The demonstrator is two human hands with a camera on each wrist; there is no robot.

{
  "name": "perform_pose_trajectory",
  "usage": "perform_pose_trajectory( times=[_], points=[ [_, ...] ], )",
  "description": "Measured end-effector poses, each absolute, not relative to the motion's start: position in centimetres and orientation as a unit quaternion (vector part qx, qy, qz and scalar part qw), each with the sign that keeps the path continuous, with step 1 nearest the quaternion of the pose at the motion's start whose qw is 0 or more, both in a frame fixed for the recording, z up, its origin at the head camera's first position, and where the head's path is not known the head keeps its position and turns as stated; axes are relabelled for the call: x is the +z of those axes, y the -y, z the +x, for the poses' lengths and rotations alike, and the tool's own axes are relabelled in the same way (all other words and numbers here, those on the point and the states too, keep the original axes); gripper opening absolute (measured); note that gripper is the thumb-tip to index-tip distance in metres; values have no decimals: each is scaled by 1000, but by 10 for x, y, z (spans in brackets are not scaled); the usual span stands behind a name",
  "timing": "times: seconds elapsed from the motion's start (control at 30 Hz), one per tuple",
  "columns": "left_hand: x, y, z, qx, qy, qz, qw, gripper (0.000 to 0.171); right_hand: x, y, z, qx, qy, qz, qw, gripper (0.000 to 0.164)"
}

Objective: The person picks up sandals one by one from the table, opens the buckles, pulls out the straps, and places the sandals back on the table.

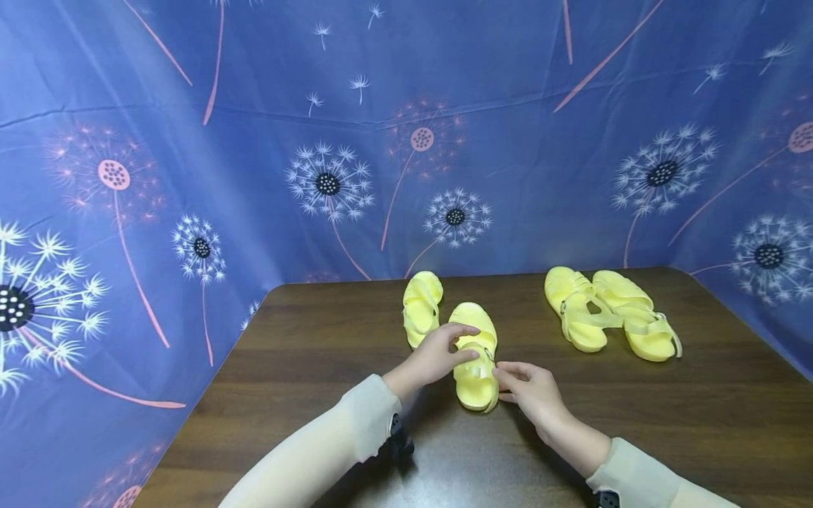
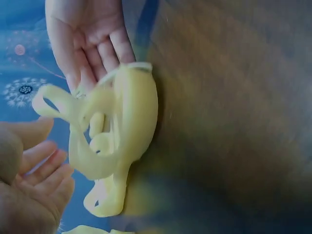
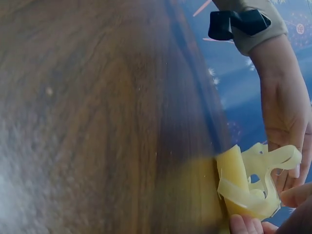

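A yellow sandal (image 1: 475, 388) lies on the table between my hands, its toe away from me and its straps standing up in the left wrist view. My left hand (image 1: 438, 355) is over its left side, thumb and fingers spread apart close to the strap (image 2: 53, 101). From the right, my right hand (image 1: 533, 394) reaches the sandal's rear side with extended fingers. In the right wrist view its fingertips (image 3: 239, 223) touch the side of the sandal near the heel. A second yellow sandal (image 1: 422, 300) lies just beyond, partly hidden by my left hand.
Another pair of yellow sandals, a left one (image 1: 574, 310) and a right one (image 1: 635, 317), lies at the back right of the brown wooden table (image 1: 305, 331). A blue dandelion-print cloth (image 1: 521, 176) hangs behind and around the table.
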State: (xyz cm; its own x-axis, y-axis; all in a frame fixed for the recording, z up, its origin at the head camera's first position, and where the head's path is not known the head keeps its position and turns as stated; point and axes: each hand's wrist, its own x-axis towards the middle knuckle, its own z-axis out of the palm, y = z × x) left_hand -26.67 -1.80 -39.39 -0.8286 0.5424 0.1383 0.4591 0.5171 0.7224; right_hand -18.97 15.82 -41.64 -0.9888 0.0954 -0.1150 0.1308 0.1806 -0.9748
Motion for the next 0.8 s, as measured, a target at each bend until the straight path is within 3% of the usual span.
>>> perform_pose_trajectory(
  times=[0.17, 0.4, 0.8],
  points=[
    [-394, 13, -280, 285, -890, 354, 40, 42, -420, -159, -193, -649, -757, 75, 14, 38],
    [-401, 10, -287, 236, -887, 394, 47, 33, -424, -160, -192, -651, -752, 101, 32, 35],
    [-397, 0, -293, 260, -892, 367, 44, 22, -427, -162, -200, -676, -729, 106, 5, 30]
  ],
)
